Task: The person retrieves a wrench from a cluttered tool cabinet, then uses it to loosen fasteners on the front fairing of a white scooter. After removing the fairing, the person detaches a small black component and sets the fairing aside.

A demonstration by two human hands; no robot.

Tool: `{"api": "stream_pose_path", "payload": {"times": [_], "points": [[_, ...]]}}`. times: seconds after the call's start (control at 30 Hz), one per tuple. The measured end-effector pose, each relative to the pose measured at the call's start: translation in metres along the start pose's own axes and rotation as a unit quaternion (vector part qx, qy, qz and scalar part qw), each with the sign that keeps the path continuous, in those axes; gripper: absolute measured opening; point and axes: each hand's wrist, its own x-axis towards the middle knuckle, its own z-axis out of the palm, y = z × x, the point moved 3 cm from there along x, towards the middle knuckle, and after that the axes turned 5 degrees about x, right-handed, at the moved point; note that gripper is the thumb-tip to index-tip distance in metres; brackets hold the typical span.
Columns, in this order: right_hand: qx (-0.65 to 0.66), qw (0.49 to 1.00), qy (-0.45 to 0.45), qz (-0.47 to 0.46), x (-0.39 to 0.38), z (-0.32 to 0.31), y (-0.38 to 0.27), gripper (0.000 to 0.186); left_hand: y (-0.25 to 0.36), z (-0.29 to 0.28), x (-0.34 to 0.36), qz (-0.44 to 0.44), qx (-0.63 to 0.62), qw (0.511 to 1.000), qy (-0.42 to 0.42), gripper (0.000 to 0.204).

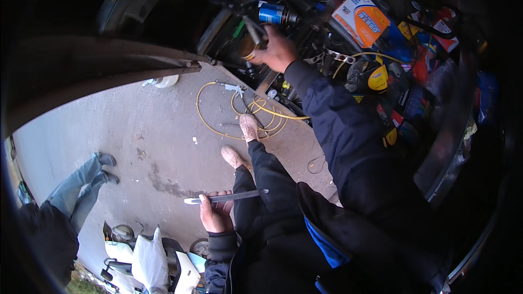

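My left hand is closed round a flat dark bar with a pale, tapered tip, held level in front of my legs. The bar looks like a pry bar or tyre lever. Up at the tool-filled compartment, my right hand reaches in with its fingers curled. Beside its fingertips are a grey rod-like piece and a round yellow-brown item. What the fingers grip, if anything, is hard to make out. Just beyond lies a blue can.
An orange-and-white box, a silver wrench and assorted packages crowd the compartment. A yellow air hose with a blow gun coils on the ground by my shoes. Another person stands left, near a scooter.
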Motion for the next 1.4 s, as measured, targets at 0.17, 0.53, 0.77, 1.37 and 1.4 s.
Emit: {"api": "stream_pose_path", "payload": {"times": [0.17,0.53,0.77,1.37,1.4], "points": [[-0.024,0.998,-0.016,-0.052,-0.033,-0.010,-0.015,0.072,-0.003,0.012,0.002,-0.006,0.013,1.000,-0.007,0.044],[-0.198,0.979,0.040,-0.025,0.070,-0.042,0.035,0.072,-0.002,0.011,0.005,0.003,0.058,0.998,-0.004,0.042],[-0.172,0.982,0.032,-0.071,0.062,-0.107,0.022,0.071,0.001,0.001,0.006,0.008,0.074,0.997,0.007,0.041],[-0.061,0.994,0.090,-0.013,0.011,-0.156,0.008,0.062,0.010,0.005,0.015,0.004,0.066,0.998,0.006,0.041],[-0.077,0.991,0.107,-0.028,0.013,-0.148,0.008,0.061,0.009,0.004,0.015,0.006,0.058,0.998,0.011,0.042]]}}
